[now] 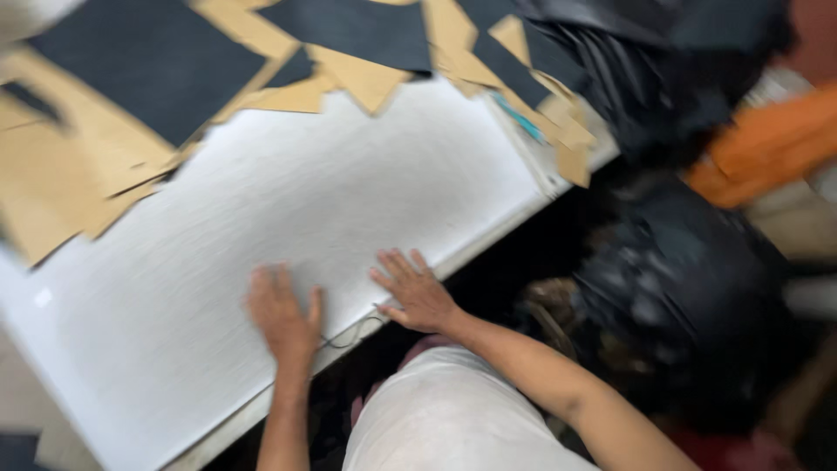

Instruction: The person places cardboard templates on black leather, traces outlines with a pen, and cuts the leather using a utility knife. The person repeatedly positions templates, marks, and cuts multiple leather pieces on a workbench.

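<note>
Fingers, left hand [281,314]: stretched out flat and close together, thumb apart to the side, pressed palm-down on the white textured sheet [288,218] — nothing gripped.
Fingers, right hand [414,292]: spread wide and flat, palm down on the same sheet near its front edge, nothing held.
Hands together: side by side, near each other but apart, both at the near edge of the sheet.
White sheet: laid across the table top, covering most of it, front edge running slantwise from lower left to upper right.
Thin dark thread [353,331]: looping off the sheet's edge between the two wrists; whether touched by either hand, cannot tell.
Tan paper pieces [61,174]: scattered along the far side and left end of the sheet, overlapping one another.
Black fabric pieces [148,57]: lying on and among the tan pieces at the far side.
Black heap [689,288]: off the table to the right — blurred, kind unclear.
Orange cloth [767,144]: beyond the heap, at the right edge.
Sharpness: blurred throughout, fine detail lost.
</note>
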